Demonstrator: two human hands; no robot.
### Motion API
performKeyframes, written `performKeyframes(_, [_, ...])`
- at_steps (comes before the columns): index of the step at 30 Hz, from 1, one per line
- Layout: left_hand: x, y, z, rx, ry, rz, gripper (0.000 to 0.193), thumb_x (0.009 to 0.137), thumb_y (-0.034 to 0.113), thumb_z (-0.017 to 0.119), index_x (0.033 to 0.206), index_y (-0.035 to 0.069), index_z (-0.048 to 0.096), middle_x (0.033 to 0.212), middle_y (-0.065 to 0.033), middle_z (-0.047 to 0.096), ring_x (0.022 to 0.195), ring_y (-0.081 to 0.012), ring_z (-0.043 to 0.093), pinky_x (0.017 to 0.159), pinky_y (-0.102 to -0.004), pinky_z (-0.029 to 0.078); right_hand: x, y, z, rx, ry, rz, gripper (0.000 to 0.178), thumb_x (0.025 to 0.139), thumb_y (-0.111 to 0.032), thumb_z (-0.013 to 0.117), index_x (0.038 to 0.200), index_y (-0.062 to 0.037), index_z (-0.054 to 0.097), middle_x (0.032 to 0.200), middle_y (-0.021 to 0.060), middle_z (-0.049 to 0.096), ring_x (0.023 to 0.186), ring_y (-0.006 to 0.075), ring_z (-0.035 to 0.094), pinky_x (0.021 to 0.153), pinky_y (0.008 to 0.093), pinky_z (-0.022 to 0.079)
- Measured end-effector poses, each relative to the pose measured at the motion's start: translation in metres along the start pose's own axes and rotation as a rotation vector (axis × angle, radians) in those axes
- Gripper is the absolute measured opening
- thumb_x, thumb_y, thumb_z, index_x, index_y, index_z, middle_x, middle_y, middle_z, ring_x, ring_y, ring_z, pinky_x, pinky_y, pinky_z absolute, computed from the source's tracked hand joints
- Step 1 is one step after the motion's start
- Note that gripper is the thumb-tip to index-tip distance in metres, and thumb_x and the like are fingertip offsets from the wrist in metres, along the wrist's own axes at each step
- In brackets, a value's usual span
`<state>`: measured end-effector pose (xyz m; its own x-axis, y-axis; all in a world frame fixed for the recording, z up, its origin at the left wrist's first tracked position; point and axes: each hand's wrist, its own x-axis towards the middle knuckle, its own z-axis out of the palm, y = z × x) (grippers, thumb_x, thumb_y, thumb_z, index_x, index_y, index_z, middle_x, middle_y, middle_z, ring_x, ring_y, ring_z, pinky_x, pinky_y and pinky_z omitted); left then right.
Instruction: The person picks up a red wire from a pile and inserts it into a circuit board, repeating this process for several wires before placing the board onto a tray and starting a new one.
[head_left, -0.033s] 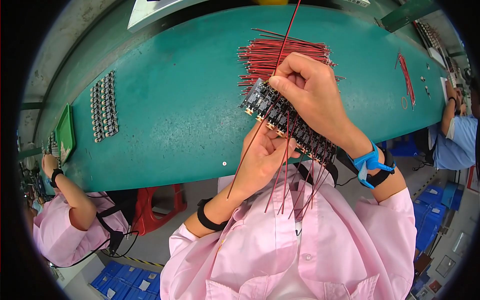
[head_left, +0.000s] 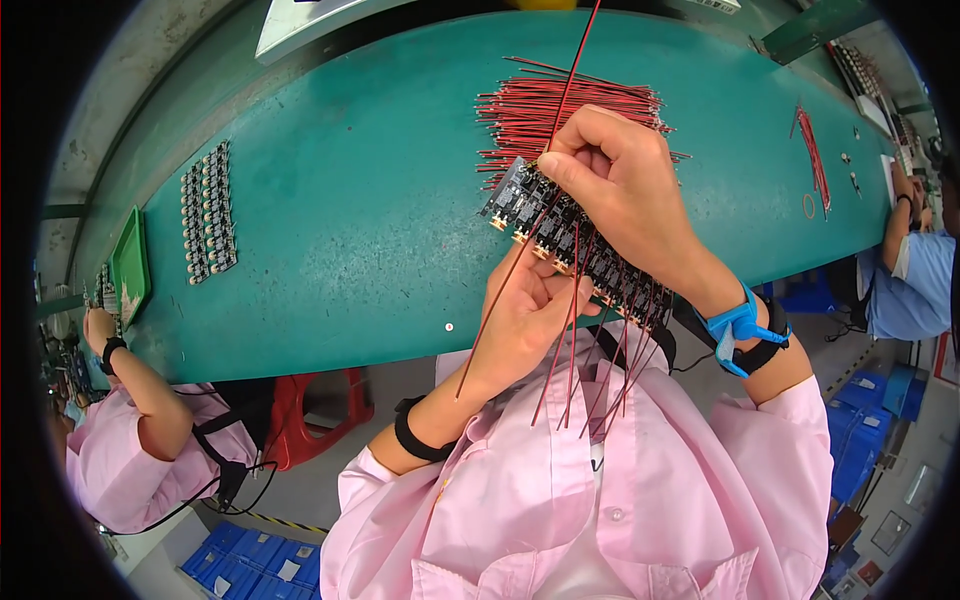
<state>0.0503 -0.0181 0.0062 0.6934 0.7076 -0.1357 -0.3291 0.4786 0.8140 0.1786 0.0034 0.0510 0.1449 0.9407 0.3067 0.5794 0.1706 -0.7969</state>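
Observation:
My left hand [head_left: 530, 310] grips a long black strip of small circuit boards [head_left: 520, 205] from below, holding it slanted above the table's near edge. My right hand [head_left: 620, 190] rests over the strip's upper part and pinches a thin red-and-black wire [head_left: 575, 60] against it; the wire rises toward the top of the view. Several red wires [head_left: 590, 380] hang from the strip over my pink shirt. A pile of red-and-black wires [head_left: 570, 105] lies on the table just beyond my hands. My right wrist wears a blue strap [head_left: 740, 325], my left a black band [head_left: 410, 435].
The green table [head_left: 350, 240] holds a panel of small boards [head_left: 208, 210] and a green tray [head_left: 130, 265] at the left, and a small bundle of red wires [head_left: 812, 155] at the right. Co-workers sit at the left [head_left: 130, 450] and right [head_left: 905, 270]. A red stool [head_left: 310, 410] stands below.

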Motion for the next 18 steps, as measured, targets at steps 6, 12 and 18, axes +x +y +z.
performKeyframes(6, [0.0003, -0.0004, -0.0002, -0.002, -0.003, 0.004, 0.031, 0.075, 0.001, 0.047, 0.104, 0.001, 0.034, 0.085, -0.0061, 0.049, 0.070, -0.0100, 0.052, 0.062, -0.0237, 0.046, -0.0013, 0.0017, 0.0020, -0.044, 0.035, -0.073, 0.011, 0.066, -0.003, 0.056, 0.062, 0.0018, 0.046, 0.057, 0.0007, 0.043, 0.046, 0.0052, 0.032, 0.041, 0.0211, 0.026])
performKeyframes(12, [0.0005, -0.0019, -0.0011, -0.002, -0.002, -0.001, 0.031, 0.075, 0.000, 0.046, 0.104, 0.001, 0.034, 0.085, -0.0060, 0.049, 0.070, -0.0100, 0.052, 0.062, -0.0232, 0.046, -0.0034, 0.0037, 0.0049, -0.094, 0.062, -0.128, 0.010, 0.065, -0.002, 0.057, 0.062, 0.0023, 0.048, 0.057, 0.0027, 0.044, 0.045, 0.0072, 0.034, 0.040, 0.0223, 0.027])
performKeyframes(18, [0.0007, -0.0013, -0.0015, -0.029, -0.005, -0.013, 0.032, 0.075, 0.002, 0.047, 0.105, 0.001, 0.033, 0.088, -0.0064, 0.049, 0.072, -0.0102, 0.053, 0.062, -0.0236, 0.046, -0.0052, 0.0027, 0.0056, -0.123, 0.040, -0.172, 0.009, 0.064, -0.001, 0.057, 0.061, 0.0024, 0.050, 0.057, 0.0051, 0.047, 0.045, 0.0111, 0.039, 0.040, 0.0240, 0.030])
